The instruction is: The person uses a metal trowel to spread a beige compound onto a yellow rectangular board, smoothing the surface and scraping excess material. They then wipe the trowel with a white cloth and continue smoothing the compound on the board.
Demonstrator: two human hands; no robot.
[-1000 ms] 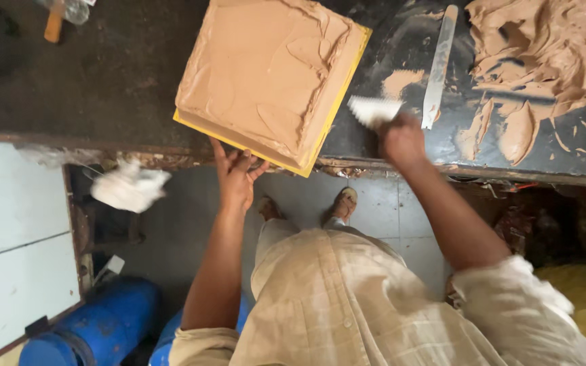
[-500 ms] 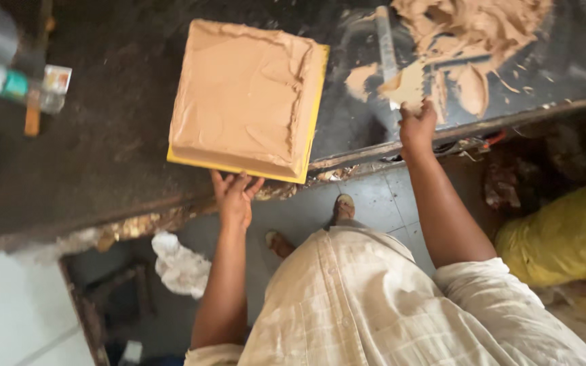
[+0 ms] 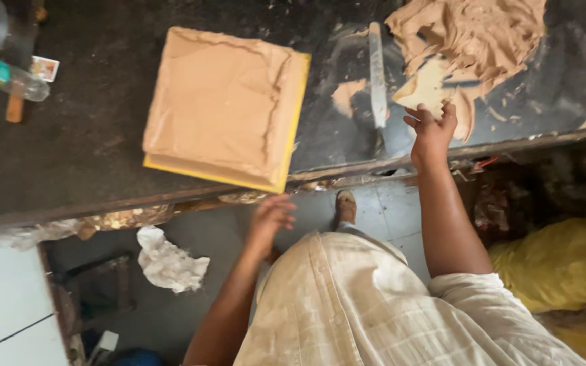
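— Right hand (image 3: 432, 132)?
— Pinching a pale scraper (image 3: 427, 89) at the clay heap (image 3: 476, 41) on the bench (image 3: 83, 135).
— Left hand (image 3: 270, 220)?
— Loosely spread, empty — below the clay-filled yellow mould (image 3: 228, 105).

Dark stained workbench (image 3: 89, 149), grey tiled floor (image 3: 388, 203), crumpled white rag (image 3: 167, 261), yellow sack (image 3: 557, 264), daylight.

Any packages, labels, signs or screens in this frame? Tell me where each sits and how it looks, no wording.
Plastic bottle: far left of the dark bench, lying on its side, clear with a teal label band.
Small card or packet: just right of the bottle, flat, rectangular, white border with an orange-red picture.
No signs or screens in view.
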